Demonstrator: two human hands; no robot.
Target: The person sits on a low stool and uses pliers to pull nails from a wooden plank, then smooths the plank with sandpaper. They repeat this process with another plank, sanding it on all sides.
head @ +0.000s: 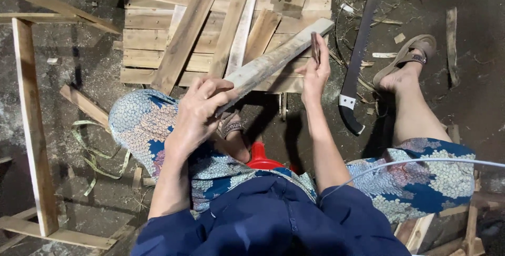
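Clasping the near end of a stiff, rough, light-looking wooden slat (273, 61), the left hand (197, 114) steadies it while the right hand (314, 74) pinches a small dark flat piece (315, 47) against its far edge.

Dirt floor (463, 109), dark, strewn with sawdust and wood chips. Pallet of pale boards (158, 45) lies flat ahead, loose planks (187, 30) stacked slantwise on top. Machete (355, 67) with black handle rests on the ground to the right of the pallet, near a sandalled foot (405, 64). Long wooden frame (31, 124) lies at left. Green strap (92, 151) curls beside it, near a short offcut (84, 106).
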